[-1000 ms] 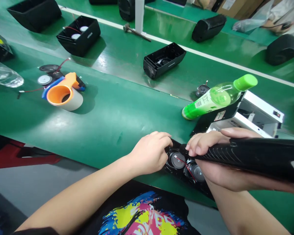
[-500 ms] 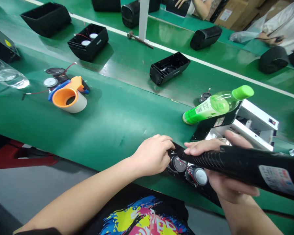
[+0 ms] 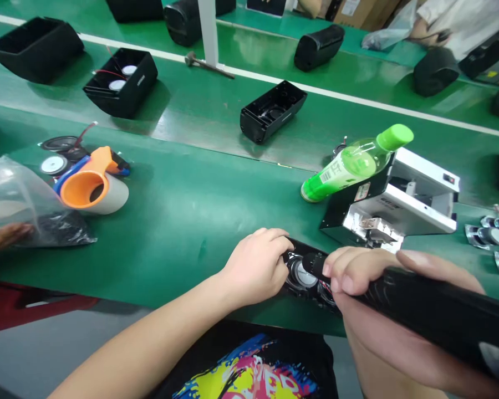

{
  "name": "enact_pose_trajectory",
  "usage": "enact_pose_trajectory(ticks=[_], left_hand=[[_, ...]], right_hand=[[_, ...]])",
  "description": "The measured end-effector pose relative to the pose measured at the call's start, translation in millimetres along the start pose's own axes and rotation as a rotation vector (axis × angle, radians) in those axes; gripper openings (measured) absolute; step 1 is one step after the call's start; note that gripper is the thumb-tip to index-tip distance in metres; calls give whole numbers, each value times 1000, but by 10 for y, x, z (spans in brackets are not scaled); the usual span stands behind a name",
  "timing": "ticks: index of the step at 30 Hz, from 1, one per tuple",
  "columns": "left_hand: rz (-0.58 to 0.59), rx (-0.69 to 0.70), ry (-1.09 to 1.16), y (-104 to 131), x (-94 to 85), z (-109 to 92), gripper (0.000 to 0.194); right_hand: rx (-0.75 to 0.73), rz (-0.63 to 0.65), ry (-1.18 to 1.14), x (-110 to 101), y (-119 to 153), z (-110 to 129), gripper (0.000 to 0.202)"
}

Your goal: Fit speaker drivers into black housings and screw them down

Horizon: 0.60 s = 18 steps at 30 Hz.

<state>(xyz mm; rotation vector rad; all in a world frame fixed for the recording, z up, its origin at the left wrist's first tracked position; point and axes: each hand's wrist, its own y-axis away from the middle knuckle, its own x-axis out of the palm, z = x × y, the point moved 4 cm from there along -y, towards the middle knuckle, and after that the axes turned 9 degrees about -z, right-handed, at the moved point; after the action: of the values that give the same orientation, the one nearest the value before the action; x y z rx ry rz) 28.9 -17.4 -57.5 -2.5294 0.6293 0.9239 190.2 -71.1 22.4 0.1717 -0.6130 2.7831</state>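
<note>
Left hand (image 3: pixel 255 266) was curled shut, pinching the left end of the open speaker housing (image 3: pixel 303 274) at the near edge of the green bench (image 3: pixel 183 205); right hand (image 3: pixel 382 310) was wrapped tight round a black power tool (image 3: pixel 432 310), tip right at the speaker drivers (image 3: pixel 304 274); I'd reckon you want the housing pinned flat and the tip squared up before pressing; housing sat between both hands, touching the left fingers.

Green bottle (image 3: pixel 355 162) (lying), tape dispenser (image 3: pixel 90 184)
</note>
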Motion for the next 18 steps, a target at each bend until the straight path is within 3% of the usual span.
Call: enact_pose_trajectory(ticks=[5,9,13,18], left_hand=[[2,12,-2,-7,-2,3,33],[-6,17,4,-11,1,-3,33],[8,4,-5,-16,-1,-4,33],[23,6,-18,-28,-9,-1,32]], right_hand=[[-15,140,29,29,-23,85,29],[-75,135,25,19,-65,111,26],[-47,223,47,10,-61,75,22],[-162,205,-53,-60,-27,60,54]])
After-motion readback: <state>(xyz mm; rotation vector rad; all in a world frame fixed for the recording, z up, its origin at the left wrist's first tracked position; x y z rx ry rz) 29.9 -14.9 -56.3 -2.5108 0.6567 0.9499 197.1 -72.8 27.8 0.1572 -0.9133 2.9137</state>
